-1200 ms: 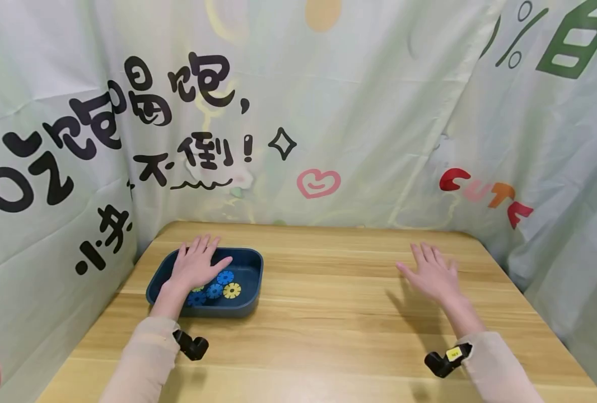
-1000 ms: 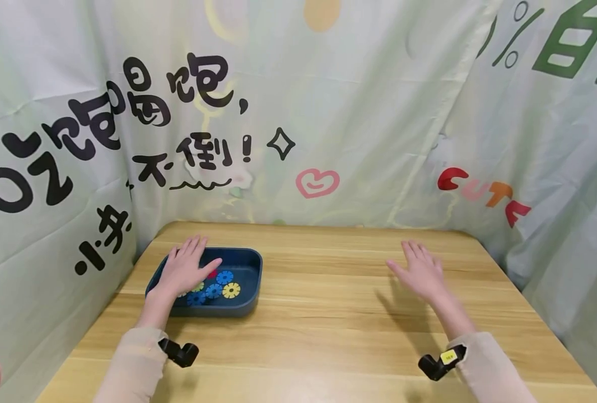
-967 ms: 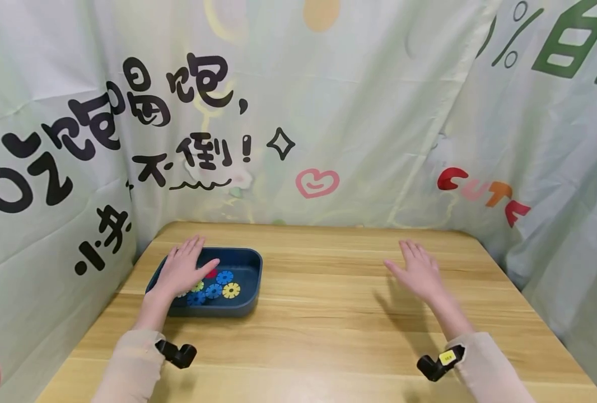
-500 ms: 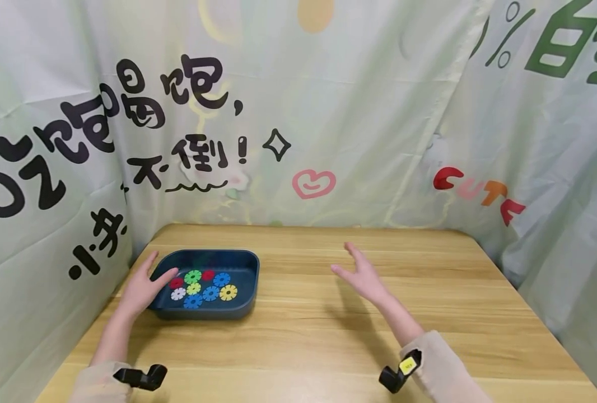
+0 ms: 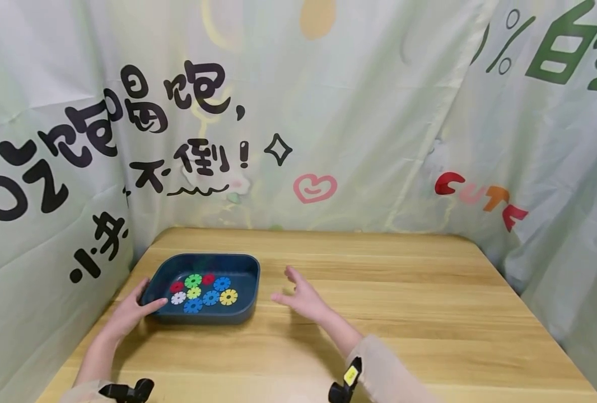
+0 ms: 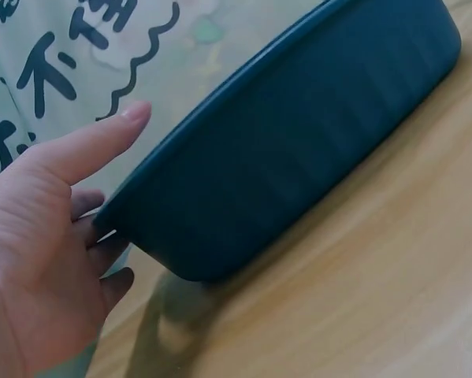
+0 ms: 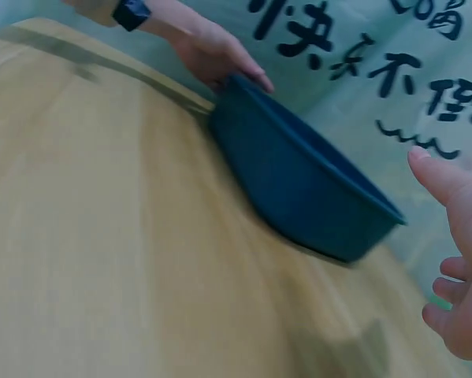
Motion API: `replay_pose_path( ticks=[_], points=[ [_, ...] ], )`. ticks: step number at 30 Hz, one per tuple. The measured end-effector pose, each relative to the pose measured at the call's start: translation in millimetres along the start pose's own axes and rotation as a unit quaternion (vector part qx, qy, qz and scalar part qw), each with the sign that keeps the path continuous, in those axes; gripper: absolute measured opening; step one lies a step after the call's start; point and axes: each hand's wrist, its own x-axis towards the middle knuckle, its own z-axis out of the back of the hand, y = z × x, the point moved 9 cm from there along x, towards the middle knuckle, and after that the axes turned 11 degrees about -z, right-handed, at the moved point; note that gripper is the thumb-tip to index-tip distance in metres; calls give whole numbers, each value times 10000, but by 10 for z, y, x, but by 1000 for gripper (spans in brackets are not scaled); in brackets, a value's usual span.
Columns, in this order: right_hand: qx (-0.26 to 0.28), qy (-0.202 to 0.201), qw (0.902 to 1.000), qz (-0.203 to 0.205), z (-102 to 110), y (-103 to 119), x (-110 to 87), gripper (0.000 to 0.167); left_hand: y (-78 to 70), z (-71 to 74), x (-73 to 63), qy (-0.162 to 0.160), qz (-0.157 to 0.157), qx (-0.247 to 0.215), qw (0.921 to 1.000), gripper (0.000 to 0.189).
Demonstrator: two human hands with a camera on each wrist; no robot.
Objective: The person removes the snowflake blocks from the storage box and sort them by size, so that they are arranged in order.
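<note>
A dark blue plastic tub [image 5: 205,319] stands on the left part of the table. Notched snowflake discs lie flat inside it: blue, red, green, white and a yellow disc [image 5: 223,297]. My left hand [image 5: 127,315] is at the tub's left end, thumb extended near the rim. In the left wrist view the left hand [image 6: 31,228] has its fingers by the outer wall and its thumb raised off the rim. My right hand [image 5: 304,298] hovers to the right of the tub, fingers spread and holding nothing. The right wrist view shows a gap between that hand [image 7: 466,252] and the tub.
The wooden table [image 5: 404,313] extends to the right and toward the front. A printed curtain [image 5: 369,129] hangs along the back and both sides. Each wrist carries a black camera; the right wrist camera [image 5: 346,383] has a yellow label.
From over the tub, my left hand has moved left and down to its left end, uncovering the discs. My right hand has swung left across the table toward the tub's right side.
</note>
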Motion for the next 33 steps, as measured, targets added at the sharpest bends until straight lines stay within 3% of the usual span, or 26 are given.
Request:
replay_pose_path(
  ticks=[6, 12, 19, 33],
  points=[
    [34, 166, 9998, -109, -373, -11, 59, 88, 64, -34, -7, 59, -38, -93, 9999, 94],
    [180, 36, 9998, -115, -556, -2, 84, 88, 70, -67, -21, 100, -269, -392, 9988, 91],
    [-128, -255, 9992, 269, -624, 123, 124, 80, 75, -53, -13, 28, -283, -464, 9985, 91],
    [-345, -251, 9991, -87, -493, -26, 77, 87, -28, -178, -46, 131, -317, -417, 9985, 91]
  ],
)
